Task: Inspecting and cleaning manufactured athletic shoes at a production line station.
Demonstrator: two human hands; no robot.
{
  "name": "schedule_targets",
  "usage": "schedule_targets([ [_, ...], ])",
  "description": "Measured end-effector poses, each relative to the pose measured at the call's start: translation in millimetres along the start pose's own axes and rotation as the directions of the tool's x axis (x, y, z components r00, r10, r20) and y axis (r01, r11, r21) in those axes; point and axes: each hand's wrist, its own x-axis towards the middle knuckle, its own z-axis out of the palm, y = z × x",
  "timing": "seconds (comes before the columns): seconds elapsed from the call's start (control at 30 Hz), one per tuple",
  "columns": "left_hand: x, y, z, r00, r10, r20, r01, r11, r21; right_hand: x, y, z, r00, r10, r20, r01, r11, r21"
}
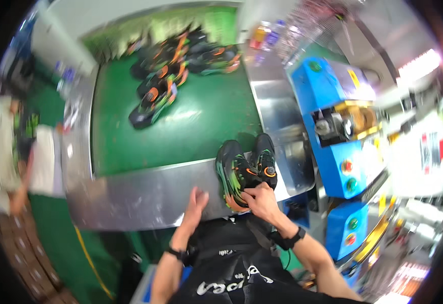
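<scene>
Two black shoes (247, 169) with green and orange accents, side by side on the steel ledge (145, 192) at the near edge of the green belt (196, 126), straight ahead and slightly right, long axes running away from the body, heels nearest. Right hand (259, 198) closer, fingers closed on the heel of the left-lying shoe; left hand (196, 200) open, fingers spread, flat on the bare steel just beside it, holding nothing. More such shoes (176, 71) heaped well apart at the belt's far end.

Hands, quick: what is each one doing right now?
Left hand: open, holding nothing, fingers on the shiny metal table edge.
Right hand: closed on the black sneaker with green and orange patches.
</scene>
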Motion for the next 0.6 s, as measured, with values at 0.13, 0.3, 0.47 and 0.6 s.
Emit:
schedule_targets([
  [0.13, 34, 7, 3, 0.952, 0.023, 0.305, 0.127, 0.877, -0.463, -34, -55, 6, 0.989, -0.023, 0.145, 0.014, 0.998, 0.059],
  [0.3, -26, 100, 15, 0.916, 0.295, 0.271, -0.202, 0.924, -0.325, -65, -84, -38, 0.994, -0.11, -0.014, 0.108, 0.938, 0.33],
  [0.47, -81, 135, 35, 0.92, 0.378, 0.107, -0.309, 0.864, -0.398, -65, -83, -82, 0.867, -0.493, 0.07, 0.425, 0.805, 0.415],
  [0.6, -113, 163, 59, 0.898, 0.427, 0.101, -0.352, 0.839, -0.416, -63, -49, -145, 0.943, -0.295, -0.155, 0.304, 0.57, 0.764],
])
